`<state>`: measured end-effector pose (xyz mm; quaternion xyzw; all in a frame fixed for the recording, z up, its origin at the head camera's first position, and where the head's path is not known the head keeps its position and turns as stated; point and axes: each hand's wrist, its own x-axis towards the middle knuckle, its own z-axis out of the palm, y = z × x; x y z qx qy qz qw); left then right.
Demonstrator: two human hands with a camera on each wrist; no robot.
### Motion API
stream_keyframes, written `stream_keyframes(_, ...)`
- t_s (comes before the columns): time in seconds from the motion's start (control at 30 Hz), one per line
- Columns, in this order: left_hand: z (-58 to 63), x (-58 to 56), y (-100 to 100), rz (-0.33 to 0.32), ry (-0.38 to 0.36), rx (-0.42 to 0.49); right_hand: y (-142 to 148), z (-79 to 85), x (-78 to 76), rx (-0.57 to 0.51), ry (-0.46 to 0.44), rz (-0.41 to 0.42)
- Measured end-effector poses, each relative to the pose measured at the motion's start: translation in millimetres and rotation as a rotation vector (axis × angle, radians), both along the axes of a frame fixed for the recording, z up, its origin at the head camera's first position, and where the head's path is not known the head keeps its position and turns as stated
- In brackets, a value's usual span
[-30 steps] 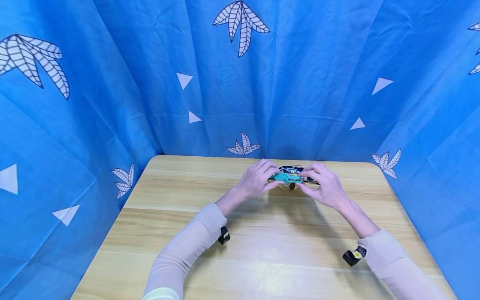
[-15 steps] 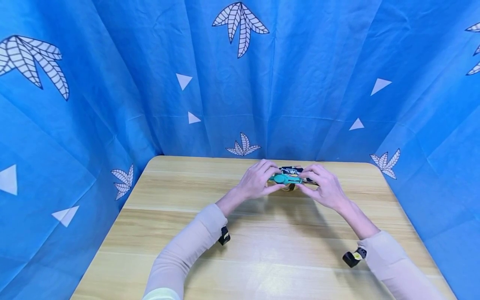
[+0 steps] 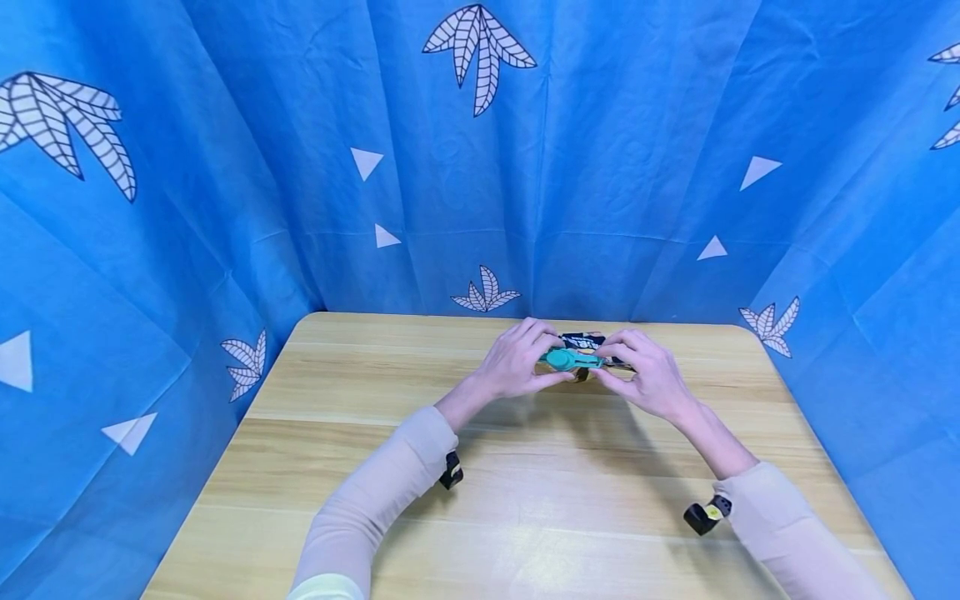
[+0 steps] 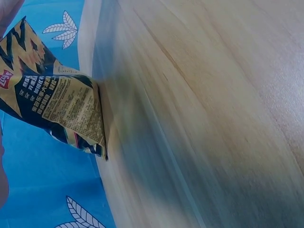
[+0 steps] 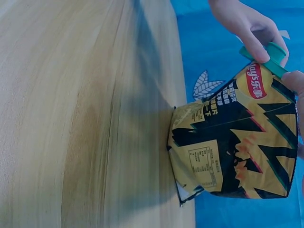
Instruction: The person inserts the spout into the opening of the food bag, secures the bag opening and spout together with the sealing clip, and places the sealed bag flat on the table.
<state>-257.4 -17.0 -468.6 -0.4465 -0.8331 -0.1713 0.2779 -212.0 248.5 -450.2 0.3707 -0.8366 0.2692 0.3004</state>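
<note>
A black-and-gold Lay's chip bag (image 5: 228, 137) stands on its bottom edge near the table's far side. In the left wrist view the same chip bag (image 4: 57, 99) shows printed text. Across its top lies a teal bag clip (image 3: 572, 359), with a round end on the left. My left hand (image 3: 513, 362) pinches that round end between thumb and fingers. At the other end, my right hand (image 3: 648, 377) pinches the clip and bag top. The clip (image 5: 275, 61) crosses the bag's top edge in the right wrist view. Both hands partly hide the bag from above.
The light wooden table (image 3: 525, 500) extends toward me below both forearms. A blue curtain (image 3: 465, 192) with leaf and triangle prints hangs behind the table and along both sides. Each sleeve cuff carries a small black wrist camera (image 3: 705, 515).
The clip has tilted slightly under my fingers, and its slot looks narrower. My left thumb has slid a little to the right beneath it. Both arms stay nearly in place.
</note>
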Motion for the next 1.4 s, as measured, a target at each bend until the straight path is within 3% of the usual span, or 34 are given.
stream_keyframes(0.37, 1.5, 0.6, 0.6, -0.005, 0.019, -0.028, -2.0, -1.4, -2.7, -0.032, 0.061, 0.036)
stream_keyframes(0.73, 1.6, 0.9, 2.0, -0.013, 0.036, -0.029, 1.5, -1.8, -3.8, 0.055, 0.063, 0.001)
stream_keyframes(1.4, -0.4, 4.1, -2.9, -0.018, 0.066, -0.005, -0.5, -0.4, -6.9, 0.185, 0.086, 0.016)
